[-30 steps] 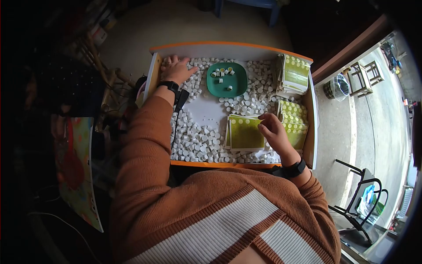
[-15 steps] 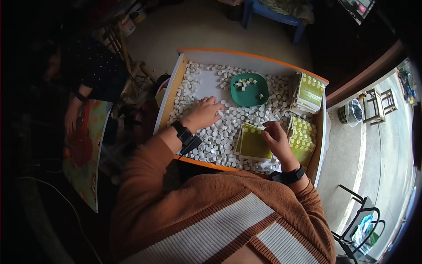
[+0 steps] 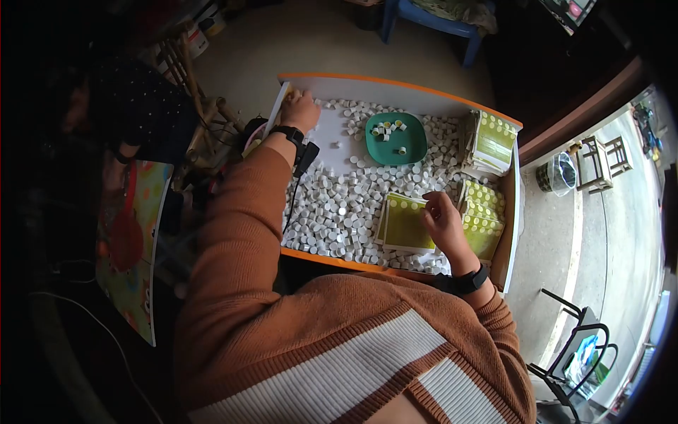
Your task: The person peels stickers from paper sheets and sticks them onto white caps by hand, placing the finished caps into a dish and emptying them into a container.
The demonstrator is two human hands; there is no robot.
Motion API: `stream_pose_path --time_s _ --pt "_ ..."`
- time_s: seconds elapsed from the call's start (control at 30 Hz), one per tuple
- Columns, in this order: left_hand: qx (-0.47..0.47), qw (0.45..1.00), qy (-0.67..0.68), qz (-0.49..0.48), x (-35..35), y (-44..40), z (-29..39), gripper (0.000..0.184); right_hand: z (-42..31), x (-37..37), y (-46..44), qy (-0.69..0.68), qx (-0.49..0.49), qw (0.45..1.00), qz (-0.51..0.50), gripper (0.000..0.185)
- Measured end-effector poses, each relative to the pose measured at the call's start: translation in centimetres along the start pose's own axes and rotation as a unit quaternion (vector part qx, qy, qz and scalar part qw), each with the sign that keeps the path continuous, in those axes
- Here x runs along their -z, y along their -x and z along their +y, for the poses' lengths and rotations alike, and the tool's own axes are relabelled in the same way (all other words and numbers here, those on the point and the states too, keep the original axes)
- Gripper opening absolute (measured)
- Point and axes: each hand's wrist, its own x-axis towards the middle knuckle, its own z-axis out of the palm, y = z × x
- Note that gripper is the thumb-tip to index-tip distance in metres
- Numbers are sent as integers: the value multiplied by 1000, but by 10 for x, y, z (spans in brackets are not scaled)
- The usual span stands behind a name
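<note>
Many small white caps [image 3: 332, 212] lie spread in an orange-edged drawer [image 3: 395, 83]. My left hand [image 3: 300, 112] reaches to the drawer's far left corner, its fingers bent down among the caps there; whether they hold any is hidden. Over the right edge of a stack of green cards [image 3: 408, 225] is my right hand [image 3: 441, 215], fingers curled, thumb near the index finger; what it may hold is too small to make out. A green tray [image 3: 395, 145] with several caps stands between the hands, farther back.
More green cards [image 3: 494, 141] are piled at the drawer's back right, others [image 3: 482, 212] at its right side. At the left, another person [image 3: 152, 106] sits by a colourful board [image 3: 152, 247]. A blue stool [image 3: 438, 25] stands beyond the drawer; a black chair [image 3: 579, 353] is at the right.
My left hand has gone from the middle of the caps to the far left corner, after sweeping nearer from there earlier. Caps now lie thicker at the near left. My right hand has stayed by the cards.
</note>
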Motion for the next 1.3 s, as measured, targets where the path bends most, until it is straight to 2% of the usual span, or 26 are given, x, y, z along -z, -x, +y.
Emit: stream_pose_path --time_s 0.1,0.27,0.37,0.4,0.47,0.53,0.57,0.63,0.67,0.77,0.9,1.07,1.3 --pt "16 999 -31 24 -16 -1 1 40 -4 1 3 151 94 983 46 23" --pt "-6 997 -73 4 -24 11 2 35 3 -2 3 189 128 972 61 26" --pt "-19 999 31 -30 -30 30 1 27 3 -3 2 179 132 973 59 25" --pt "-15 999 29 -32 -22 41 6 27 3 -3 1 177 132 974 55 25" --pt "-102 989 66 -81 6 81 24 22 -1 -2 2 165 125 977 45 24" --pt "-163 979 78 -92 19 115 36 20 -4 -1 -1 158 123 979 36 24" --pt "-158 980 77 -96 29 135 39 20 -6 -1 -1 156 124 979 32 23" --pt "-218 964 133 -80 51 167 45 19 -7 -3 -3 151 127 980 28 22" --pt "-216 963 133 -86 56 177 46 19 -7 -3 -3 149 121 981 25 22" --pt "-191 946 259 -48 66 201 43 16 -2 -1 -5 161 129 978 33 23" --pt "-149 950 274 -18 64 207 40 14 -1 1 -1 186 127 974 37 24" --pt "-154 947 282 -18 52 188 56 16 0 1 4 213 123 968 45 25" --pt "-190 971 141 5 22 149 75 16 1 6 10 233 118 964 56 25"
